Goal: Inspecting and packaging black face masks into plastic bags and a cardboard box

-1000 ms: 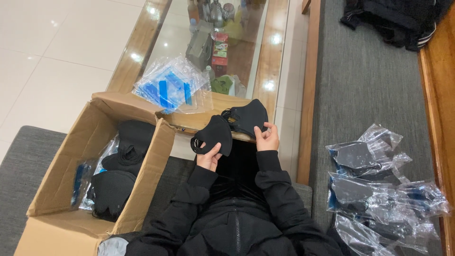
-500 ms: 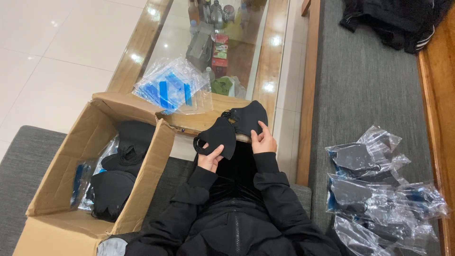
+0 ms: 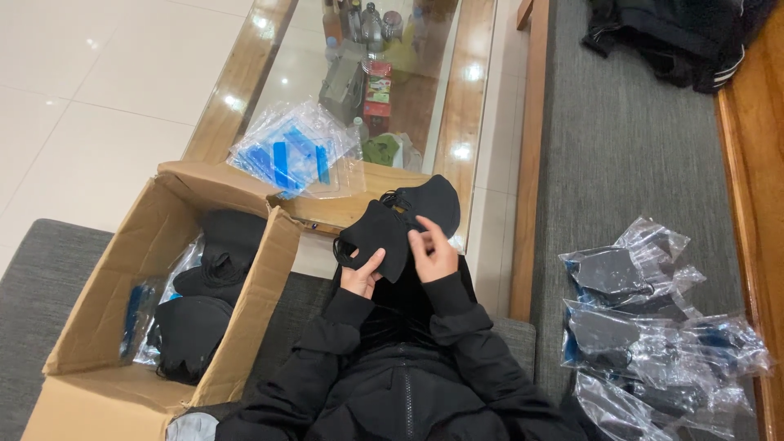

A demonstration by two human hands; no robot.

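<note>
open brown cardboard box (image 3: 106,327) sitting left of lap, black masks inside; stack of black fabric face masks (image 3: 400,224) being held over lap, long axis slanting up-right; left hand (image 3: 362,276) pinching lower-left end; right hand (image 3: 435,253) clamping middle, fingers together; stack sitting slightly lower than earlier.

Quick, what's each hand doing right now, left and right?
Left hand: closed on a black face mask, gripping its lower edge.
Right hand: fingers pinching the same mask stack, with a second black mask behind it.
</note>
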